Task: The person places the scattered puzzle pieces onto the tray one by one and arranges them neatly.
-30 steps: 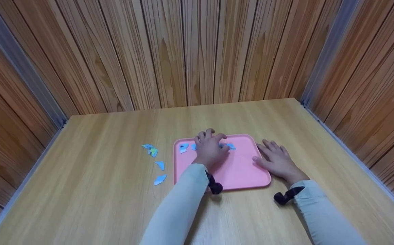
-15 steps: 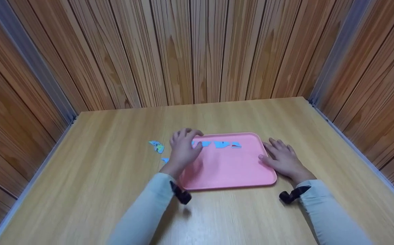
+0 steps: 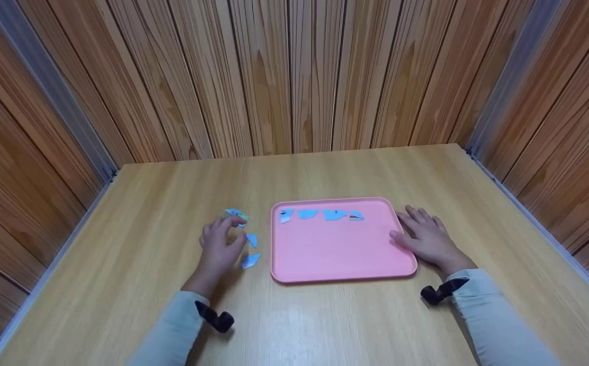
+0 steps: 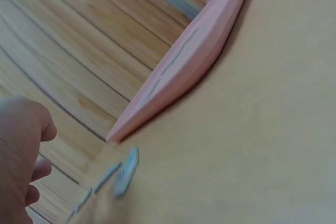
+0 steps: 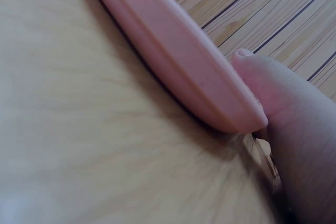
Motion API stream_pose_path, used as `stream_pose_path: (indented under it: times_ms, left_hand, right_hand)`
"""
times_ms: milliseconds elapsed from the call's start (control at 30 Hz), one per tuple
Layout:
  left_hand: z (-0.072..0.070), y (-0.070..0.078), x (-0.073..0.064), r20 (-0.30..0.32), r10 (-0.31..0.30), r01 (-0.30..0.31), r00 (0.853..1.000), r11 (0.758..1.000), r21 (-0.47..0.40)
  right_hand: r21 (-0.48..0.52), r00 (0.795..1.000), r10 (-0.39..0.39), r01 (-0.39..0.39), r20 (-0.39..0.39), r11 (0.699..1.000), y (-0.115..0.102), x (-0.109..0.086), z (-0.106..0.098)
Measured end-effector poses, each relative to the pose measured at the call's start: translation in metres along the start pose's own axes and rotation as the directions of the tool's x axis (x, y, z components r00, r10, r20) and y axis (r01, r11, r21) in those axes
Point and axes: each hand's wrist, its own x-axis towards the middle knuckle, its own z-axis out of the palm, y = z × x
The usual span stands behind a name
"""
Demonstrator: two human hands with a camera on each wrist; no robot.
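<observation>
Hovering over the tabletop (image 3: 121, 229), my left hand (image 3: 219, 246) has its thumb and forefinger apart, right beside some loose blue pieces (image 3: 251, 261) to the left of the pink tray (image 3: 342, 249). I see four more pieces (image 3: 333, 215) in a row along the tray's far side. My right hand (image 3: 426, 239) lies loosely spread, its thumb touching the tray's right rim.

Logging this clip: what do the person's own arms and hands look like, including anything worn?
The left sleeve and right sleeve are long, plain and pale grey-green, ending at the wrists. The left hand and right hand wear no gloves. A small black wrist device with a rounded end sits at each cuff. No cables show.
</observation>
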Motion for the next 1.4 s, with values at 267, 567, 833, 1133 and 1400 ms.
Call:
stream_pose_path:
  times_ms: [267,567,833,1133,1400]
  left_hand:
    - [-0.006,-0.018,0.002,-0.033,0.000,0.002,0.999,0.998,0.056]
    - [0.004,-0.027,0.025,-0.067,-0.046,0.054,0.997,0.990,0.132]
    - [0.015,-0.031,0.036,-0.066,-0.138,0.151,0.988,0.949,0.277]
    - [0.009,-0.031,0.032,-0.002,-0.061,0.061,0.998,0.987,0.147]
    - [0.009,-0.030,0.026,0.161,0.019,-0.052,0.987,0.978,0.204]
  right_hand:
    - [-0.006,1.000,0.017,-0.017,-0.010,1.000,-0.002,0.002,-0.003]
    - [-0.013,1.000,0.017,-0.017,-0.010,1.000,-0.001,-0.001,0.000]
    - [-0.007,1.000,0.012,-0.012,0.011,1.000,0.000,0.001,0.005]
    - [0.004,1.000,0.008,-0.008,0.011,1.000,-0.001,0.004,0.003]
    - [0.009,1.000,0.016,-0.016,0.013,1.000,0.000,0.001,-0.001]
